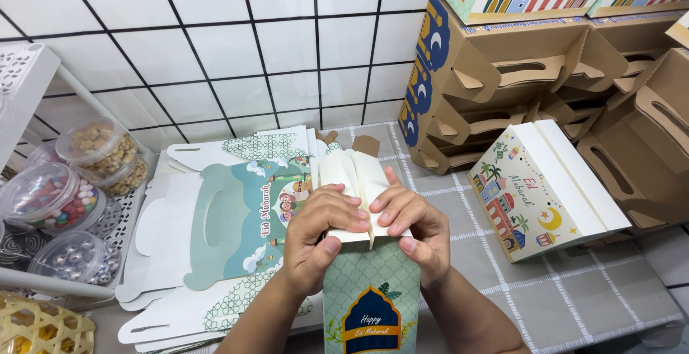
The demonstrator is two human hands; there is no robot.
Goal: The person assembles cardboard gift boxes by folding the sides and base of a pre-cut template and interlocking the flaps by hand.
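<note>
white tiles behind; both hands, left hand (313, 230) and right hand (416, 226), pinch one green box's (370, 304) flaps, its bottom cut off; three candy tubs (50, 197).

bare checked tablecloth (574, 296) right of the fingers (402, 207) leaves room; a folded box (545, 189) and stacked cartons (517, 74) crowd beyond, flat cutouts (215, 232) and candy tubs (50, 196) left.

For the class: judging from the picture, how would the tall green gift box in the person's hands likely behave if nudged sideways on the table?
The green gift box looks like thin folded card, so it is probably light and slides easily. It stands tall on a narrow base, so it may tip rather than slide. Its white top flaps bend under the left hand and right hand, suggesting the walls would dent if squeezed.
</note>
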